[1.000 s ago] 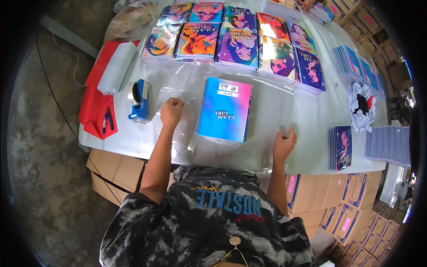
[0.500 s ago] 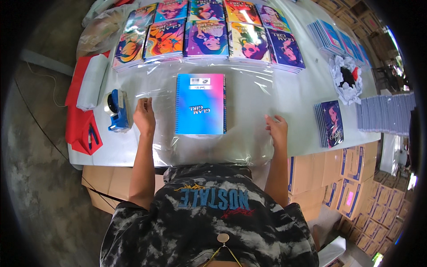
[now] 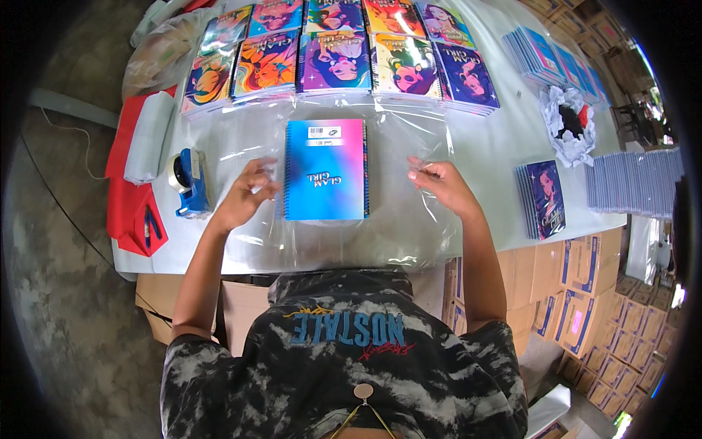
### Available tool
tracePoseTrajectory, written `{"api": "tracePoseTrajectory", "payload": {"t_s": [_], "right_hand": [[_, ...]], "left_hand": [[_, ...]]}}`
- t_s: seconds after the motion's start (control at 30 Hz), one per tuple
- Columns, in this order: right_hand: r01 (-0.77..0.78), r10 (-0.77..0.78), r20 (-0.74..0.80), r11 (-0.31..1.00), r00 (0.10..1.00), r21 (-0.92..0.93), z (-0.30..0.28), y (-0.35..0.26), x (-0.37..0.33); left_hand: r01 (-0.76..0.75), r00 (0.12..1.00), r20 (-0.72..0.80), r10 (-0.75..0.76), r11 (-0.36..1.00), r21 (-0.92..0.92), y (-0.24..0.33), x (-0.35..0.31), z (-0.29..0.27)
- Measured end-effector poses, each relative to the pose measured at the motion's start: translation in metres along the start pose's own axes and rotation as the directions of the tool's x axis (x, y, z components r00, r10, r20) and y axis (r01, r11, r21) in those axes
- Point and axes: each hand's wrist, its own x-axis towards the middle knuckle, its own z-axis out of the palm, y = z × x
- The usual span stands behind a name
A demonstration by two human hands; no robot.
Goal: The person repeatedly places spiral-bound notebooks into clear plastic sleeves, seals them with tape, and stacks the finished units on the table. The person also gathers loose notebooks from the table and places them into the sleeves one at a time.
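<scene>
A spiral-bound notebook (image 3: pixel 325 194) with a blue and pink cover lies in the middle of the table, apparently on top of others. Under and around it is a sheet of clear plastic film (image 3: pixel 351 245), creased and shiny. Beside the notebook's spiral edge, my left hand (image 3: pixel 250 196) has its fingers curled on the film's left side. On the other side my right hand (image 3: pixel 441 183) pinches the film's right side, thumb against fingers. Neither hand touches the notebook. The film is see-through, so its exact edges are hard to make out.
Rows of colourful notebooks (image 3: pixel 336 62) line the far side. A blue tape dispenser (image 3: pixel 194 183) stands left, near a red folder with pens (image 3: pixel 151 227). At right are a dark notebook stack (image 3: pixel 542 199), crumpled paper (image 3: pixel 567 128) and a tall notebook pile (image 3: pixel 632 183). Cartons (image 3: pixel 578 293) stand below.
Both hands have moved inward toward the notebook, the right one also farther up the table. The film's sides have been drawn in and raised with them. The notebook stays in place.
</scene>
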Motion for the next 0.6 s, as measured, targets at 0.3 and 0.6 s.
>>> {"api": "tracePoseTrajectory", "payload": {"t_s": [0.3,0.6], "right_hand": [[0.333,-0.212,-0.257,0.62,0.943,0.71,0.092,0.033,0.04],[0.332,-0.271,-0.193,0.812,0.943,0.481,0.142,0.034,0.035]], "left_hand": [[-0.172,0.985,-0.03,0.169,0.976,-0.131,0.016,0.026,0.049],[-0.184,0.973,-0.001,0.231,0.777,0.602,0.001,0.041,0.129]]}}
